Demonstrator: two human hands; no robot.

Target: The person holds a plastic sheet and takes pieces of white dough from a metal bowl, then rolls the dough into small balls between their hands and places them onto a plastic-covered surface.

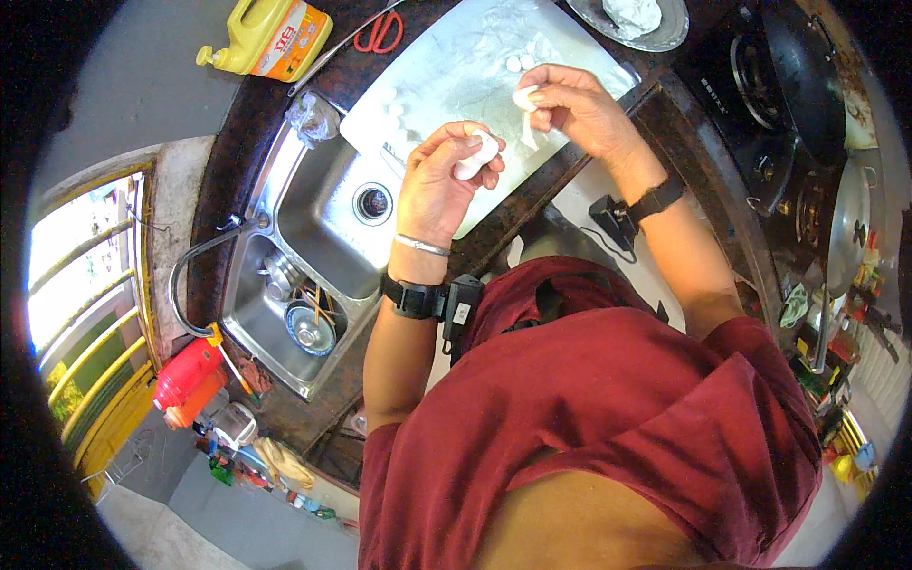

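Observation:
A piece of white dough (476,155) is pinched between the thumb and fingers of my left hand (432,187), above the near edge of a white board (463,85). To the right, my right hand (591,114) grips a smaller white dough piece (526,98) at its fingertips, apart from the left. White powder, apparently flour, is smeared over the board. Two small dough balls (520,63) lie just beyond my right hand. Several more pale balls (393,112) sit at the board's left side, washed out by glare.
A metal plate (673,21) holds a larger white lump (634,16) behind the board. The double steel sink (320,192) lies left, with bowls (311,329) in one basin. Red-handled scissors (380,33) and a yellow jug (285,39) are at back left; a black wok (805,78) stands right.

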